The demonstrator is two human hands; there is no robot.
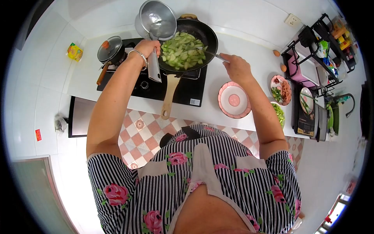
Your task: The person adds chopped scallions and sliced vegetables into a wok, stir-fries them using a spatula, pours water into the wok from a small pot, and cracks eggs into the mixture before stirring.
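My left hand (146,48) is closed around the handle of a metal scoop (156,17), whose round bowl is raised by the left rim of a dark wok (212,37). In the wok lie sliced pale-green vegetables (183,50). My right hand (237,67) grips a metal spatula (216,54) from the right, its far end among the slices. The wok sits on a black gas stove (191,91), its light handle (169,95) pointing toward me.
A lidded pot (110,50) stands on the left burner. On the counter are a pink-rimmed plate (221,97), a plate of chopped ingredients (286,93), a bowl of green pieces (279,113) and two eggs (276,53). A black rack (307,37) stands at right.
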